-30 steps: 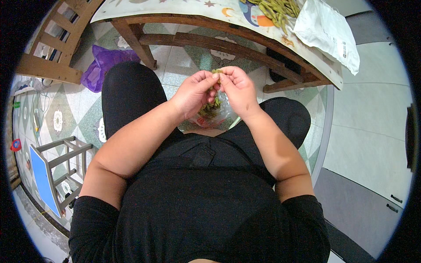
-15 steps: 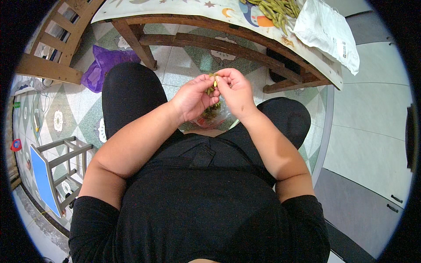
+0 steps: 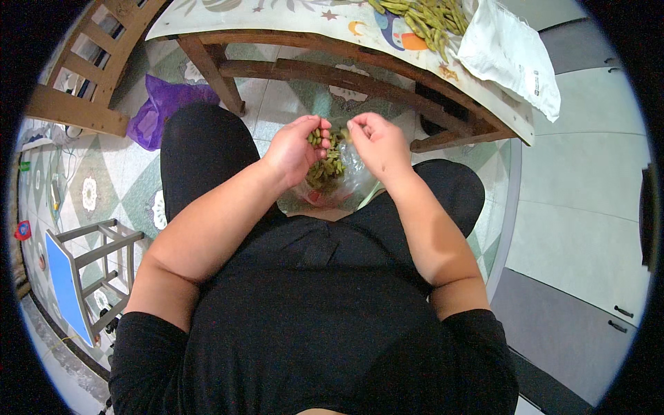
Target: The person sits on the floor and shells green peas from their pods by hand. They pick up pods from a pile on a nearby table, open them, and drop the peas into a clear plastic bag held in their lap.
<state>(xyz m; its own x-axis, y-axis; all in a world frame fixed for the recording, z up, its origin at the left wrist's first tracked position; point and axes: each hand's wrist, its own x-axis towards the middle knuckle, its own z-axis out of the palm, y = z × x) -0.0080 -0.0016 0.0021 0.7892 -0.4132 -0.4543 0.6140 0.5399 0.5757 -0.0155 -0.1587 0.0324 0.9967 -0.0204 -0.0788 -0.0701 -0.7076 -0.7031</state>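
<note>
My left hand [image 3: 292, 149] is curled, palm up, around several green soybean pods [image 3: 315, 137] that show between its fingers. My right hand [image 3: 379, 144] is a short way to its right, thumb and forefinger pinched together. A blurred greenish bit shows by those fingertips; whether they grip it is unclear. Below both hands, between my knees, a clear plastic bag [image 3: 354, 173] stands open with a heap of green pods [image 3: 326, 174] inside. My left fingers hide part of the heap.
Ahead stands a wooden table [image 3: 277, 36] with a printed cover, bearing loose soybean pods [image 3: 430, 24] and a white plastic bag [image 3: 510, 59] at its right. A purple bag [image 3: 162, 111] lies on the tiled floor. A blue-topped stool [image 3: 66, 287] is at left, cabinets [image 3: 581, 221] at right.
My hands were together at a pod with a pale green bean showing; they have now moved apart, the right one going right. The heap in the bag is more visible.
</note>
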